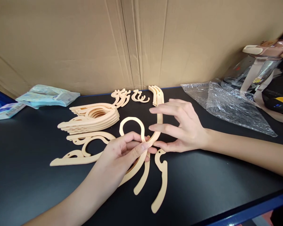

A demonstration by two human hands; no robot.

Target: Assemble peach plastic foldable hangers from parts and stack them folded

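Note:
In my left hand [122, 153] is a cream plastic folding hanger [133, 119], pinched between thumb and fingers near its joint. Its hook curves up to the left, one arm rises to the right and another hangs toward me. My right hand [179, 125] is beside the raised arm with fingers spread; whether the fingertips touch it cannot be told. A loose hanger arm [163, 185] lies on the table below my hands, with another curved piece [142, 180] partly hidden behind my left fingers.
Stacked folded hangers [91, 119] and a separate folded hanger [73, 160] sit left on the black table [202, 194]. Behind are loose hooks [122, 98] and hanger arms [155, 94]. A tissue pack [47, 95], clear plastic bag [231, 106] and strapped bottle [261, 69] stand around, before cardboard [85, 47].

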